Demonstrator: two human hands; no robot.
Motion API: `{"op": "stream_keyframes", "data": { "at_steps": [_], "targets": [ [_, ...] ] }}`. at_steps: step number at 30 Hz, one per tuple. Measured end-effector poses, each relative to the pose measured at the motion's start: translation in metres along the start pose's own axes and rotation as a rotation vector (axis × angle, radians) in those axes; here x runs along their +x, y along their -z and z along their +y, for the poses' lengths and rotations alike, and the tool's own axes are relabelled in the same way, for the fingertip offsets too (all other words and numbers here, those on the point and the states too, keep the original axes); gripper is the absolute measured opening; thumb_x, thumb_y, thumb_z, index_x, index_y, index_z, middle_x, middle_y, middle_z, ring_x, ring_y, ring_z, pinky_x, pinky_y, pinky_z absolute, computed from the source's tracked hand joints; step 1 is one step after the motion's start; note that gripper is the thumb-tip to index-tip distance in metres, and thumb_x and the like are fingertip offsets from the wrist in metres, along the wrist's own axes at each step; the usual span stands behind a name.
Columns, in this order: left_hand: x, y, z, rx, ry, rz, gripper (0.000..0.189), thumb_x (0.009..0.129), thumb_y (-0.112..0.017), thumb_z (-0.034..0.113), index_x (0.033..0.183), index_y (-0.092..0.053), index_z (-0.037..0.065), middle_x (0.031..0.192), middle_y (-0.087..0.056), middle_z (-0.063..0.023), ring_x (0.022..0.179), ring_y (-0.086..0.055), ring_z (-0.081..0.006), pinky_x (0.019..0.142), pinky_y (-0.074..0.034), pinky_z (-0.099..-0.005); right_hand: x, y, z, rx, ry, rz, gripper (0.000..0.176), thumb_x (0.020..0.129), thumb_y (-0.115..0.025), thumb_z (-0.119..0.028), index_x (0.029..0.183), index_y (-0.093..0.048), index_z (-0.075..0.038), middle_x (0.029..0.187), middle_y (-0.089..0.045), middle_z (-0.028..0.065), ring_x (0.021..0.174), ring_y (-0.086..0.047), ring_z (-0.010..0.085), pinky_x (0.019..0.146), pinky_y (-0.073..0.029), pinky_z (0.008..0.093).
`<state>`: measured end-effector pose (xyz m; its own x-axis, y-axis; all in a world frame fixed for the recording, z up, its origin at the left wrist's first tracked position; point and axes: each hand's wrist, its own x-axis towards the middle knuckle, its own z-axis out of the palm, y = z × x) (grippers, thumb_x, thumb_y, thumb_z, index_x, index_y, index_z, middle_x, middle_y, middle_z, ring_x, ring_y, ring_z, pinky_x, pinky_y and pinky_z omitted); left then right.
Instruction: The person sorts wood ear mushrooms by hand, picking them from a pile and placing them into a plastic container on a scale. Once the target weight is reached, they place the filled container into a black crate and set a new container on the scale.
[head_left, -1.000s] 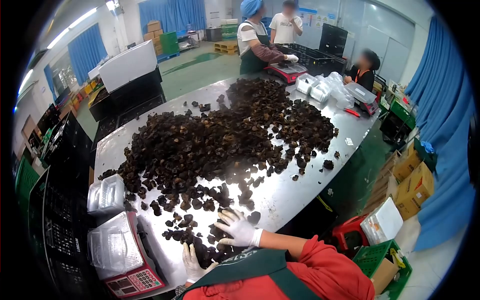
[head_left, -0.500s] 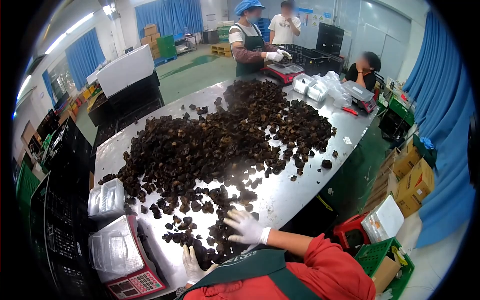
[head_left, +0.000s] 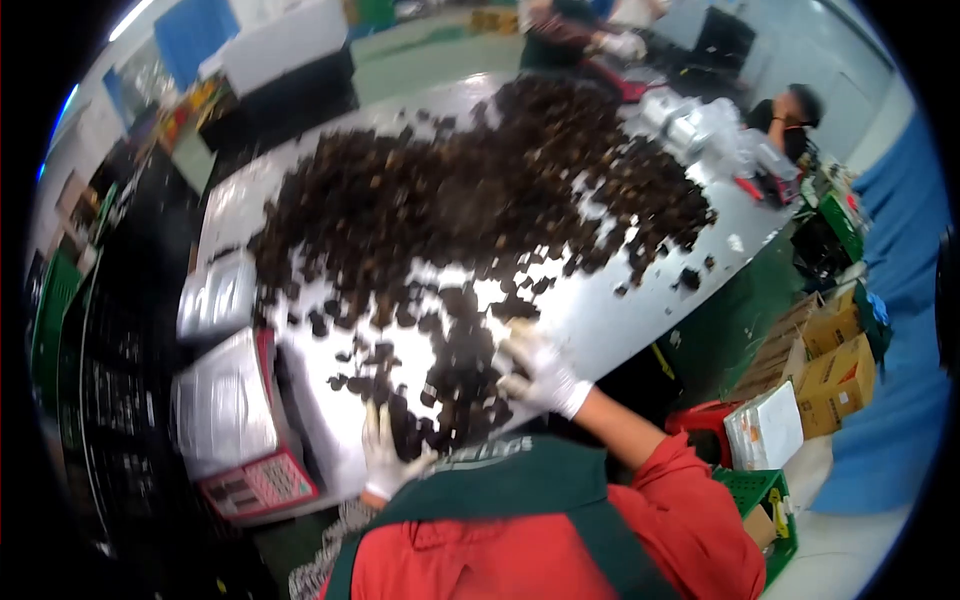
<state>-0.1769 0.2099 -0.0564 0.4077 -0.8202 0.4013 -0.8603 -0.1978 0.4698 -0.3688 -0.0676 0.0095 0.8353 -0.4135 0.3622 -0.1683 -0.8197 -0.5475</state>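
A large heap of dark brown, mushroom-like pieces (head_left: 400, 200) covers the metal table (head_left: 610, 310), with a looser strip of them running toward me. My left hand (head_left: 385, 455), in a white glove, lies at the near left of that strip with its fingers stretched out, beside the closest pieces. Over on the strip's right side, my white-gloved right hand (head_left: 540, 370) has its fingers spread, its tips near or touching a few pieces. Neither hand visibly holds anything. Motion blur hides the finer detail of the pieces.
To the left stands a red-edged scale (head_left: 265, 485) carrying a clear plastic box (head_left: 225, 400); more clear trays (head_left: 218, 295) lie behind it. Black crates (head_left: 120, 370) line the left side. A co-worker's gloved hand (head_left: 625, 45) is at the far end; another person (head_left: 790, 120) sits far right.
The camera view has tilted downward, so the heap sits higher in view. My right hand has shifted to the right, away from the near strip; my left hand stays by the strip's near end.
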Motion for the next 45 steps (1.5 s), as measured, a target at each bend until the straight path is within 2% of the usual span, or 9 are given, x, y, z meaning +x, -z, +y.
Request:
{"op": "stream_keyframes", "data": {
  "at_steps": [5, 12, 19, 23, 27, 36, 40, 43, 45],
  "targets": [
    [0.003, 0.004, 0.006, 0.038, -0.014, -0.024, 0.115, 0.059, -0.082, 0.048, 0.144, -0.022, 0.000, 0.147, -0.022, -0.0279, 0.132, -0.026, -0.0450, 0.108, -0.026, -0.0516, -0.052, -0.016, 0.027, -0.106, -0.004, -0.107, 0.083, 0.078, -0.068, -0.047, 0.139, -0.035, 0.000, 0.138, -0.038, 0.0270, 0.127, -0.037, 0.0438, 0.107, -0.031, 0.0497],
    [0.024, -0.003, 0.015, 0.029, -0.178, -0.102, 0.112, 0.059, -0.082, 0.050, 0.143, -0.025, 0.002, 0.147, -0.020, -0.0272, 0.134, -0.024, -0.0434, 0.109, -0.022, -0.0567, -0.033, -0.046, -0.004, -0.012, 0.132, -0.156, 0.090, 0.072, -0.074, -0.044, 0.140, -0.033, -0.002, 0.142, -0.031, 0.0285, 0.132, -0.030, 0.0443, 0.110, -0.027, 0.0514],
    [0.019, 0.004, 0.012, 0.041, -0.006, -0.111, 0.124, 0.054, -0.082, 0.056, 0.146, -0.018, 0.002, 0.148, -0.016, -0.0299, 0.138, -0.016, -0.0454, 0.111, -0.015, -0.0569, -0.010, -0.033, 0.027, -0.109, 0.017, -0.102, 0.108, 0.065, -0.077, -0.054, 0.146, -0.026, -0.004, 0.147, -0.023, 0.0283, 0.135, -0.025, 0.0453, 0.111, -0.022, 0.0528],
    [0.037, 0.002, 0.018, -0.010, -0.074, -0.199, 0.119, 0.056, -0.083, 0.049, 0.147, -0.020, 0.005, 0.149, -0.015, -0.0280, 0.138, -0.015, -0.0457, 0.112, -0.015, -0.0570, 0.004, -0.042, 0.013, -0.171, 0.179, -0.196, 0.107, 0.065, -0.074, -0.059, 0.145, -0.028, -0.006, 0.147, -0.025, 0.0262, 0.136, -0.027, 0.0415, 0.111, -0.020, 0.0554],
    [0.050, -0.007, 0.018, -0.050, -0.290, -0.236, 0.100, 0.058, -0.081, 0.041, 0.142, -0.035, 0.014, 0.147, -0.024, -0.0225, 0.135, -0.025, -0.0417, 0.108, -0.028, -0.0540, 0.000, -0.041, -0.010, -0.036, 0.374, -0.363, 0.097, 0.070, -0.069, -0.060, 0.144, -0.031, -0.010, 0.145, -0.031, 0.0258, 0.132, -0.032, 0.0435, 0.110, -0.023, 0.0555],
    [0.081, -0.020, 0.029, -0.004, -0.323, -0.301, 0.084, 0.061, -0.077, 0.035, 0.137, -0.046, 0.016, 0.144, -0.033, -0.0208, 0.130, -0.035, -0.0401, 0.102, -0.037, -0.0516, -0.003, -0.052, -0.008, -0.008, 0.332, -0.274, 0.097, 0.063, -0.077, -0.049, 0.140, -0.035, -0.006, 0.141, -0.035, 0.0252, 0.125, -0.039, 0.0394, 0.104, -0.032, 0.0499],
    [0.071, -0.020, 0.023, 0.052, -0.502, -0.266, 0.078, 0.064, -0.075, 0.034, 0.135, -0.048, 0.017, 0.140, -0.040, -0.0168, 0.122, -0.043, -0.0358, 0.093, -0.044, -0.0466, -0.007, -0.049, -0.008, -0.105, 0.373, -0.262, 0.094, 0.057, -0.079, -0.031, 0.138, -0.039, -0.005, 0.139, -0.039, 0.0233, 0.119, -0.046, 0.0356, 0.100, -0.037, 0.0456],
    [0.087, -0.030, 0.026, 0.019, -0.426, -0.213, 0.073, 0.059, -0.078, 0.028, 0.127, -0.053, 0.015, 0.132, -0.047, -0.0149, 0.112, -0.048, -0.0347, 0.088, -0.046, -0.0470, 0.007, -0.056, -0.010, -0.124, 0.292, -0.257, 0.092, 0.054, -0.074, -0.016, 0.139, -0.039, -0.005, 0.139, -0.041, 0.0189, 0.115, -0.048, 0.0345, 0.098, -0.039, 0.0451],
    [0.103, -0.035, 0.028, -0.005, -0.291, -0.191, 0.068, 0.062, -0.077, 0.026, 0.124, -0.055, 0.012, 0.127, -0.051, -0.0129, 0.107, -0.052, -0.0332, 0.088, -0.048, -0.0430, 0.023, -0.064, -0.007, -0.089, 0.212, -0.195, 0.078, 0.062, -0.074, -0.016, 0.133, -0.045, -0.005, 0.133, -0.048, 0.0161, 0.112, -0.052, 0.0328, 0.094, -0.045, 0.0414]
  ]
}}
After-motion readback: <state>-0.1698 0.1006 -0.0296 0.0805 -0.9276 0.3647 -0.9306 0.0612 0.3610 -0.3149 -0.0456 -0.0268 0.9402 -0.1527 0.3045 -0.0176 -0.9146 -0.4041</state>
